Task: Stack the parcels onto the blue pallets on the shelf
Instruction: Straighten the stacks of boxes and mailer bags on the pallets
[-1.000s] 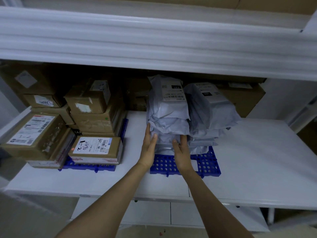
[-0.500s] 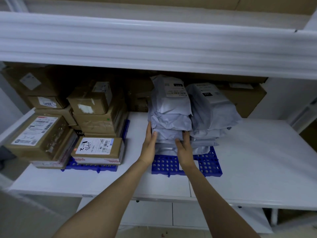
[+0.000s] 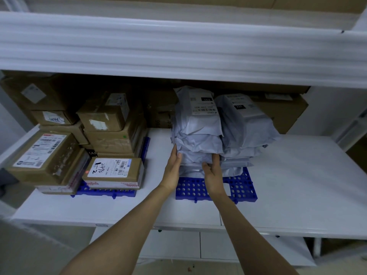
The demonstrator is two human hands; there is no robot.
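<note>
Two stacks of grey plastic mailer parcels (image 3: pixel 198 139) stand side by side on a blue perforated pallet (image 3: pixel 242 189) in the middle of the white shelf (image 3: pixel 297 185). My left hand (image 3: pixel 172 169) lies flat with straight fingers against the left side of the left stack. My right hand (image 3: pixel 213 175) touches the front of that stack low down, fingers extended onto the bags. A second blue pallet (image 3: pixel 103 190) at the left carries brown cardboard parcels (image 3: pixel 113 169).
More cardboard boxes (image 3: pixel 45 155) are piled at the far left and along the back wall (image 3: pixel 284 114). The upper shelf edge (image 3: pixel 178 52) hangs low overhead. The shelf surface to the right of the mailers is bare white.
Both hands have stayed on the left mailer stack, shifting only slightly upward against it. The stack looks a little straighter.
</note>
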